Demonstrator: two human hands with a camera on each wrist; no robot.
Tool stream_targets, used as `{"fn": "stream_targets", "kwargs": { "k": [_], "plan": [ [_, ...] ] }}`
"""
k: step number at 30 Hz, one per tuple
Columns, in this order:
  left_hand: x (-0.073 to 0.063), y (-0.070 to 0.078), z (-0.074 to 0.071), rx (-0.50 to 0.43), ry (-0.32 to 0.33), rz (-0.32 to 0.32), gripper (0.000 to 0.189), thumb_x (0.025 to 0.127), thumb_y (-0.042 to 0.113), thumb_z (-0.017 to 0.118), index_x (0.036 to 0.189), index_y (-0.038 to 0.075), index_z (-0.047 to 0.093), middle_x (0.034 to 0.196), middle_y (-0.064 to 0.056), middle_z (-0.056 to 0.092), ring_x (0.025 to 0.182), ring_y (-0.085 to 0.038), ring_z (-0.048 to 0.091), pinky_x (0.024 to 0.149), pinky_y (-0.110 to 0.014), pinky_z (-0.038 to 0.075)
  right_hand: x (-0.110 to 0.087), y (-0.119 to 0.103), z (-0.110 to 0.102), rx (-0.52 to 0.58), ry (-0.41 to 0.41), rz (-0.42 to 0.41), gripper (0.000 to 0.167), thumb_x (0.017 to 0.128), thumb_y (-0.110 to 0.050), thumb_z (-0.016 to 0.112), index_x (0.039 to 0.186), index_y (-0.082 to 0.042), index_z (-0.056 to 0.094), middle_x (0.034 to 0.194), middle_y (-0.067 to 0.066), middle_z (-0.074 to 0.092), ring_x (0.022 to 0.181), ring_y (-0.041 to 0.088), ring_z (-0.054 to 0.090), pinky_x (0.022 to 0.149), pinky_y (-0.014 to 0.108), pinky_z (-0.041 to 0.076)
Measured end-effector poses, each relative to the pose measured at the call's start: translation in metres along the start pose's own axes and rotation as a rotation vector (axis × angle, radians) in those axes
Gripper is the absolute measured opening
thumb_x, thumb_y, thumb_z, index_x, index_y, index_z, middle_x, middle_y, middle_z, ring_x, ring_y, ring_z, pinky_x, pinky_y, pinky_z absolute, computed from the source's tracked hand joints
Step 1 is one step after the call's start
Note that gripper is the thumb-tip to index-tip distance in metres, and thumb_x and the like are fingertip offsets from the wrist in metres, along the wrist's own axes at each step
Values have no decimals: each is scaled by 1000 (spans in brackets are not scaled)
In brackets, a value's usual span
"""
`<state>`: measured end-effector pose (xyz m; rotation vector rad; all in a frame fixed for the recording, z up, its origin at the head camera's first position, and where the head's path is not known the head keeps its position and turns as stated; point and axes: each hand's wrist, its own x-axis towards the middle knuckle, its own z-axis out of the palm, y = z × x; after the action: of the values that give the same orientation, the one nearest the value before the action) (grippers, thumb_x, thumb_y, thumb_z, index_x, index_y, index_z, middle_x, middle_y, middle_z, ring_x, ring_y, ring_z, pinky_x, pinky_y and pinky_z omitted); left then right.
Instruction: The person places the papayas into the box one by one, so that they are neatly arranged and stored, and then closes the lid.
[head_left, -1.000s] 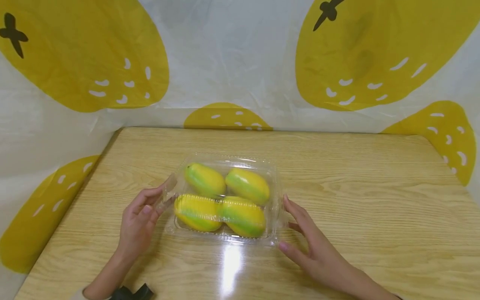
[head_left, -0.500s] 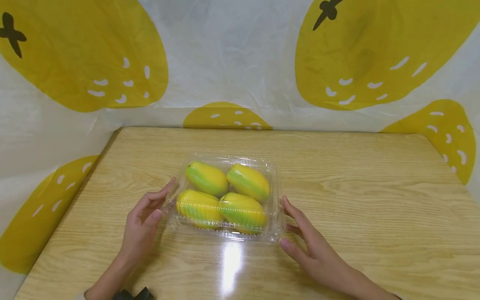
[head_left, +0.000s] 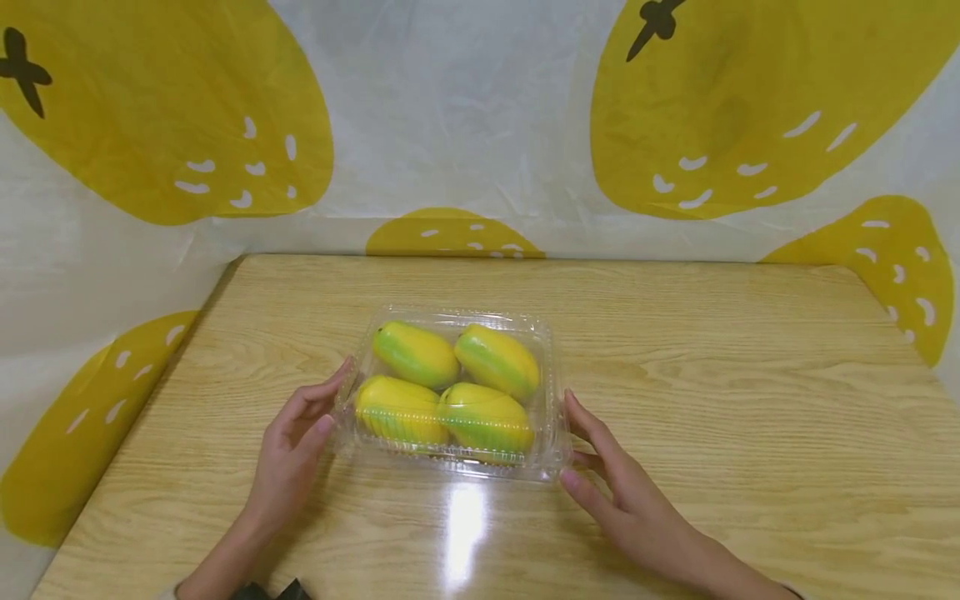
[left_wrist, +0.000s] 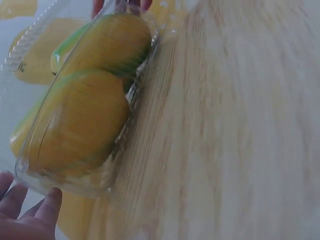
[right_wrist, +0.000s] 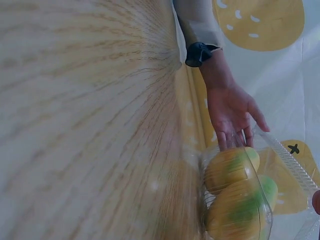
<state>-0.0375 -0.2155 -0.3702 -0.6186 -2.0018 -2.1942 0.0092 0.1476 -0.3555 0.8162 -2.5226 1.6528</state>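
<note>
A clear plastic clamshell box [head_left: 487,475] holds several yellow-green mangoes [head_left: 416,354] and lies close over the table in front of me. At its left end is my left hand [head_left: 288,467], thumb and fingers spread and nearly straight, fingertips right at the rim. On the opposite end my right hand [head_left: 626,500] has its index fingertip and thumb apart, both at the box's edge. In the right wrist view the left hand [right_wrist: 232,107] shows its palm, with fingertips overlapping the box's end. Fingertips of the left hand [left_wrist: 35,215] appear beside the box's corner in the left wrist view.
The wood-grain table [head_left: 750,375] extends around the box. Behind and to the left hangs a white curtain [head_left: 465,100] printed with large yellow fruit. Near the left wrist at the bottom edge sits a black strap-like object [head_left: 288,592].
The box and mangoes have shifted slightly away from me and settled lower. My left fingers, more curled at the box's corner before, have straightened. The right hand has barely moved.
</note>
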Motion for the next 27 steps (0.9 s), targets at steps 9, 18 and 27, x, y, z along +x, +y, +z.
{"fn": "stream_targets", "kwargs": {
  "k": [9,18,27],
  "plan": [
    [-1,1,5,-14,-2,-55,38,100,0,37,135,-15,31,153,-16,29,142,-27,21,113,-30,20,3,2,0,41,9,4,74,93,5,53,154,-13,14,150,14,31,132,19,38,95,29,46],
    [-1,-3,6,-11,1,-95,37,101,-2,36,136,-10,36,153,-14,30,143,-25,19,113,-30,19,4,3,2,128,51,25,69,95,7,47,154,-11,15,149,23,30,131,14,39,94,26,46],
    [-3,-6,7,-10,8,-90,38,100,-3,37,137,-11,34,153,-15,28,142,-27,23,109,-29,29,4,4,6,193,69,59,66,97,6,43,154,-13,15,149,21,30,131,15,39,95,24,45]
  ]
}}
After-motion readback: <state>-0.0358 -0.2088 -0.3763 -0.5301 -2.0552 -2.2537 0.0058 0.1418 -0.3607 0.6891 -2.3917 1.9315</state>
